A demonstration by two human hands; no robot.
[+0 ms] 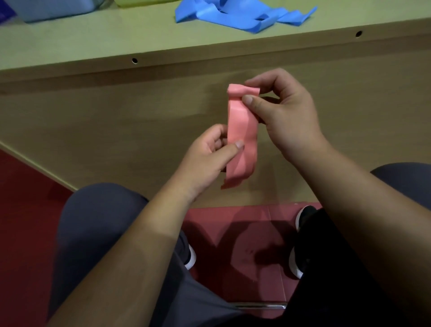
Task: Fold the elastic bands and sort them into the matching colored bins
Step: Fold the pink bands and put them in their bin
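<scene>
A pink elastic band [242,133], folded into a long strip, hangs upright in the air in front of the table's front panel. My right hand [284,116] pinches its folded top end between thumb and fingers. Lower down, my left hand [210,154] pinches the strip's left edge with thumb and fingers. The bottom end of the pink band hangs free. A blue elastic band [240,14] lies crumpled on the tabletop at the far edge. The corner of a blue bin [53,9] shows at the top left, and a sliver of a yellow-green bin [144,2] beside it.
The pale wooden table [93,44] runs across the top, with its front panel dropping below the edge. My knees in grey trousers, dark shoes and a red floor fill the lower part of the view.
</scene>
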